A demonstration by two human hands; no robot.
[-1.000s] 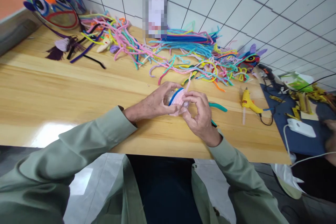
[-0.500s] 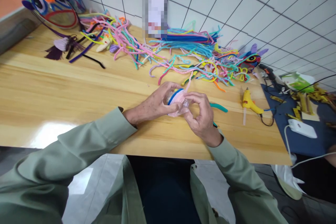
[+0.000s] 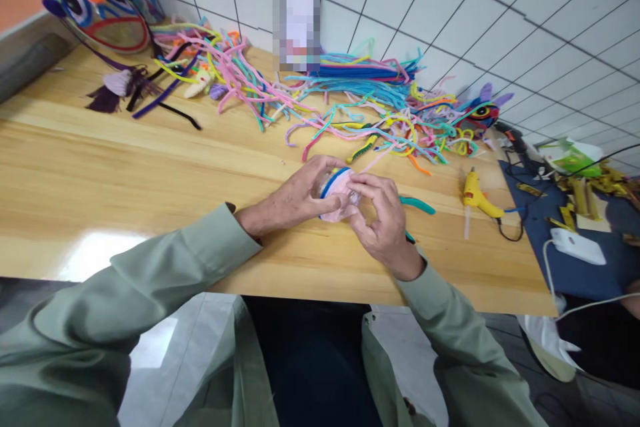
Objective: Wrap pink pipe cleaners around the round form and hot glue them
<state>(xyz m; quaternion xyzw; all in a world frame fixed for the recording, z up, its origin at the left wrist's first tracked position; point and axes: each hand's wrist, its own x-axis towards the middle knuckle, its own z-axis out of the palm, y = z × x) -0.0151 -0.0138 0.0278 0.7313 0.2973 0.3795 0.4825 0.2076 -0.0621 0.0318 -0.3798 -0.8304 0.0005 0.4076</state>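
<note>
My left hand (image 3: 311, 188) is wrapped round a small rounded clear plastic piece (image 3: 336, 197) covered in pale pink pipe cleaner, with a blue band round it. The fingers of my right hand (image 3: 383, 220) press the pink winding from the other side. A loose pink pipe cleaner end (image 3: 376, 161) sticks up and away from the piece, past my right fingertips. Teal-handled pliers or cutters (image 3: 419, 205) lie on the table, partly hidden behind my right hand.
Piles of coloured pipe cleaners (image 3: 360, 85) lie along the wall. A yellow glue gun (image 3: 477, 195) stands to the right, its cord trailing to a dark blue mat (image 3: 537, 213). A large decorated mask-like figure (image 3: 107, 13) is at the far left, a smaller one (image 3: 483, 113) at the right.
The loose pink pipe cleaner end has swung down to the right, from near upright to slanting. Both hands stay in almost the same place around the piece.
</note>
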